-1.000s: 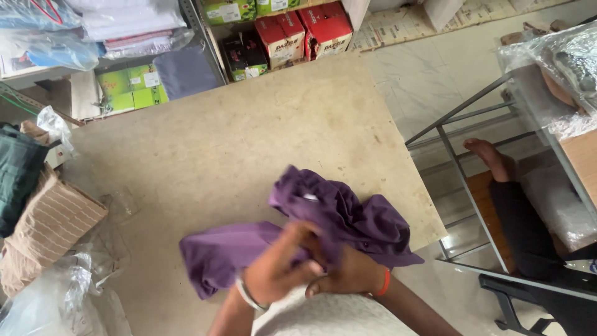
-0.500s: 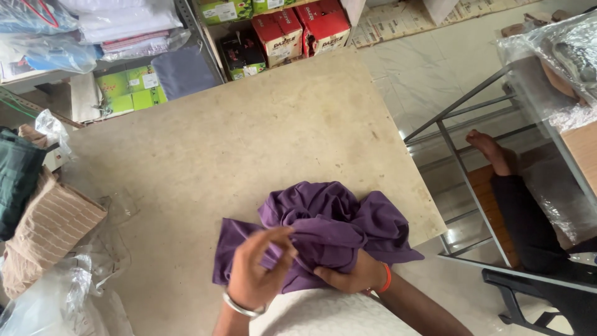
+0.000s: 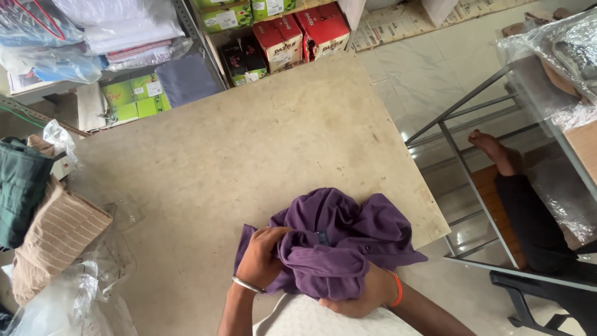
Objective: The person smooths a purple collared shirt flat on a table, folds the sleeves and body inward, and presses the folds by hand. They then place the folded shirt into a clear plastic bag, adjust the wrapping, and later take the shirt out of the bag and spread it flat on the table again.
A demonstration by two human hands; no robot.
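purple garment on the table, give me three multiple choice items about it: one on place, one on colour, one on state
1. Where does the purple garment lie on the table?
A. at the near edge, by the person
B. at the far edge, by the shelves
C. on the floor

2. What colour is the band on the right wrist?
A. green
B. orange-red
C. white

3. How does the garment look?
A. spread out flat
B. hung on a hanger
C. bunched up between both hands

Answers:
1. A, since the cloth sits close to the person's body, with bare tabletop beyond it.
2. B, since the wristband beside the right hand is orange-red; the left hand has a metal bangle.
3. C, since the cloth is crumpled in folds, with the left hand on top and the right hand under its near edge.
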